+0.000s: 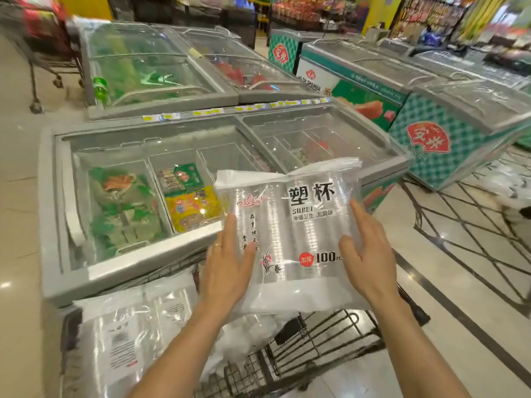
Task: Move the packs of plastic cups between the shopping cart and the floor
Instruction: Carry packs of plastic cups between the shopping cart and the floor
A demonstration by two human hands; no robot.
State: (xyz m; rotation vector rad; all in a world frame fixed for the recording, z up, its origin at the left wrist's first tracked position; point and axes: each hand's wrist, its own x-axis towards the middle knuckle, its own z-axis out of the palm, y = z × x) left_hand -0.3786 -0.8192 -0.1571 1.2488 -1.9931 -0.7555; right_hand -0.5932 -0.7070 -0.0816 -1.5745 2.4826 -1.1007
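The left hand (227, 265) and right hand (366, 254) are pressing straight-fingered on the pack of plastic cups (293, 222) at its 8 and 4 o'clock edges, above the shopping cart (324, 337). With no fingers curling round it, the slick film is probably inviting a slip.

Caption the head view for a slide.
A pack of plastic cups carried between left hand and right hand over the shopping cart, beside glass-topped freezers.

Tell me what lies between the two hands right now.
In the head view, the pack of plastic cups fills the stretch between the left hand and the right hand; both touch it with straight fingers, above the shopping cart.
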